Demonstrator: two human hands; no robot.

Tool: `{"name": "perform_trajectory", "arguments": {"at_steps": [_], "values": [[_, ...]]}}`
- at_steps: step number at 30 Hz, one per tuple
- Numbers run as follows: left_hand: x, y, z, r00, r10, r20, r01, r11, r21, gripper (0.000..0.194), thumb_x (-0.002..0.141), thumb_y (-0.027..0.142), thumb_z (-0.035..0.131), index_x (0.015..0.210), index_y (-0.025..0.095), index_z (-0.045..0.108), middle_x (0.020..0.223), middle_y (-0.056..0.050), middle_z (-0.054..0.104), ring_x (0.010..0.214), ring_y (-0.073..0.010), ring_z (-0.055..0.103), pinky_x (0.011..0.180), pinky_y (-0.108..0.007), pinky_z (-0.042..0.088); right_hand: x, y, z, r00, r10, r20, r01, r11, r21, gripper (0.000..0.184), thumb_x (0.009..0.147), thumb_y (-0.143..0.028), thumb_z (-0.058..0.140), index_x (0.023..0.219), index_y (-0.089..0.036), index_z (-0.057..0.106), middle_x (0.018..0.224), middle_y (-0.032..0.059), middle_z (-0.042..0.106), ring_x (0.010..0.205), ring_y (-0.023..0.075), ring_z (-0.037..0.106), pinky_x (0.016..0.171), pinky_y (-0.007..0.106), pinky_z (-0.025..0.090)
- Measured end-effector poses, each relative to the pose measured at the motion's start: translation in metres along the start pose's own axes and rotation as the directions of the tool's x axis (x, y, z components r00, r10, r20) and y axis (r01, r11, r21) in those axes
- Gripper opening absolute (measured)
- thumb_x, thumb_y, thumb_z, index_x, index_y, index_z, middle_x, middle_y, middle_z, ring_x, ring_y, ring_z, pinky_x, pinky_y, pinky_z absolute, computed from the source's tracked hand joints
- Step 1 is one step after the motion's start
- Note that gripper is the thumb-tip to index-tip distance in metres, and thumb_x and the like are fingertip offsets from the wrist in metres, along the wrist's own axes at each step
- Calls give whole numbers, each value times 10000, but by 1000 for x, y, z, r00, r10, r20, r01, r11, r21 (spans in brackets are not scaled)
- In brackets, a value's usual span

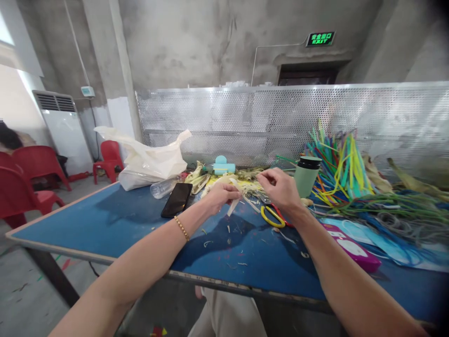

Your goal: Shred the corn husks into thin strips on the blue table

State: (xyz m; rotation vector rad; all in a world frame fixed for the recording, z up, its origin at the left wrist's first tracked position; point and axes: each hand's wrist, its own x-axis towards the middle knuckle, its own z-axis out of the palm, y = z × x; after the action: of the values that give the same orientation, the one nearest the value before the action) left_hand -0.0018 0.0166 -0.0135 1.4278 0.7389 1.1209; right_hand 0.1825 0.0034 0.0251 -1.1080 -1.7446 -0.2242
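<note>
My left hand, with a beaded gold bracelet at the wrist, pinches pale corn husk strips whose ends hang over the blue table. To the right, my right hand is raised with fingers curled together. Whatever its fingertips hold, if anything, is too small to make out. Below it lie scissors with yellow and red handles. Behind both hands spreads a heap of husk scraps, with larger dry husks to its left. Small shreds are scattered on the tabletop in front.
A black phone, clear plastic bottle and white plastic bag are at left. A green tumbler, colourful strips, a magenta box and blue masks occupy the right. Perforated metal panels stand behind the table.
</note>
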Motion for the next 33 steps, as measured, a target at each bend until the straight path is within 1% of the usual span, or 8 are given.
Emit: {"name": "perform_trajectory", "arguments": {"at_steps": [1, 3, 5, 6, 11, 15, 24, 33], "values": [[-2, 0, 1, 1000, -9, 28, 8, 1000, 28, 107, 671, 191, 731, 624, 108, 682, 605, -48, 630, 526, -91, 492, 545, -252, 337, 0, 0, -1, 999, -27, 45, 26, 1000, 7, 243, 809, -335, 542, 681, -169, 663, 754, 84, 666, 706, 190, 565, 667, 316, 402], [-5, 1, 3, 996, -17, 85, 13, 999, 49, 117, 677, 222, 738, 666, 108, 710, 626, -59, 647, 539, -98, 504, 546, -252, 334, -1, 0, 1, 970, -56, 237, 36, 995, 88, 286, 813, -356, 539, 620, -171, 641, 688, 67, 652, 690, 186, 561, 648, 309, 392], [-8, 2, 4, 993, -28, 115, 24, 999, 37, 150, 682, 249, 748, 706, 103, 725, 642, -71, 657, 563, -113, 531, 572, -262, 362, -5, -2, 6, 926, -23, 377, -61, 976, 210, 275, 798, -381, 566, 648, -166, 648, 650, 36, 630, 634, 161, 538, 603, 288, 380], [-9, 3, 4, 991, -30, 130, 26, 999, 32, 167, 688, 261, 750, 718, 98, 729, 637, -73, 653, 561, -114, 529, 578, -266, 368, -7, -2, 8, 920, 4, 391, -108, 963, 246, 266, 782, -382, 585, 643, -162, 639, 611, 19, 599, 596, 146, 508, 576, 279, 364], [-8, 3, 3, 984, -60, 165, 70, 996, -53, 243, 692, 318, 778, 678, 84, 711, 622, -78, 637, 548, -110, 533, 581, -270, 390, -10, -4, 12, 908, 77, 413, -260, 875, 409, 272, 726, -410, 656, 647, -150, 632, 588, -7, 554, 569, 118, 463, 555, 264, 346], [-6, -1, 5, 980, -110, 164, 133, 982, -137, 206, 626, 236, 825, 687, 80, 705, 628, -68, 642, 577, -122, 572, 621, -281, 430, -11, -7, 10, 888, 82, 453, -300, 851, 432, 267, 719, -402, 667, 643, -148, 644, 605, 0, 575, 583, 118, 475, 571, 264, 355], [-9, 1, 7, 966, -135, 222, 171, 973, -153, 153, 625, 124, 815, 621, 74, 671, 629, -66, 636, 603, -114, 579, 647, -281, 441, -13, -16, 9, 894, 44, 447, -232, 898, 375, 188, 713, -297, 609, 596, -151, 625, 561, -7, 559, 559, 110, 462, 539, 248, 338], [-7, -5, 10, 969, -143, 203, 162, 984, -77, 154, 590, 125, 824, 624, 82, 680, 607, -58, 629, 581, -115, 570, 610, -282, 417, -13, -10, 14, 896, -57, 441, -96, 944, 317, 237, 742, -332, 631, 582, -164, 582, 552, -8, 545, 546, 115, 455, 521, 250, 317]]}}
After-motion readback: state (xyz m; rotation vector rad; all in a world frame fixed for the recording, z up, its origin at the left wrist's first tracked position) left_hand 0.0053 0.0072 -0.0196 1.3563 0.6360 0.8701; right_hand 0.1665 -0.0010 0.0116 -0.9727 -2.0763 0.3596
